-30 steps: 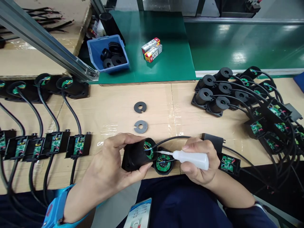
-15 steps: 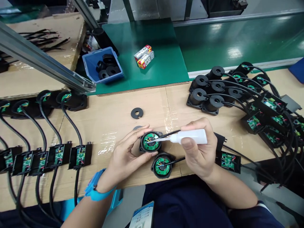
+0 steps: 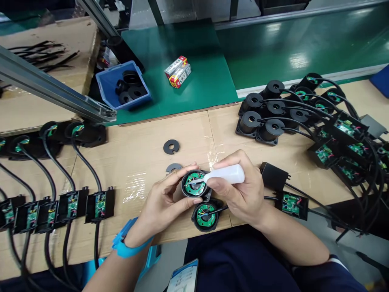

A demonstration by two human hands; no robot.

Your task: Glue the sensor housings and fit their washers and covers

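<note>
My left hand (image 3: 167,198) is closed around the rim of a round black housing (image 3: 184,190), tilted so that the green circuit board (image 3: 192,190) inside faces up. My right hand (image 3: 243,194) grips a white squeeze bottle (image 3: 232,173). Its thin nozzle points left into the housing, over the board; whether the tip touches is too small to tell. Just below lies a second round housing with a green board (image 3: 202,221) and a black cable. Beyond my left fingers are a black slotted ring (image 3: 167,148) and a grey one (image 3: 174,166), partly covered.
Cabled housings (image 3: 82,134) and open boxes with boards (image 3: 100,206) line the left. More housings (image 3: 249,121) and boxes crowd the right. A blue bin (image 3: 105,91) of black parts and small cartons (image 3: 179,73) stand behind. A metal post (image 3: 57,87) slants at left.
My right hand has brought the bottle left and lower, its nozzle further over the board. The held housing is tilted more toward the bottle. More of the grey ring shows.
</note>
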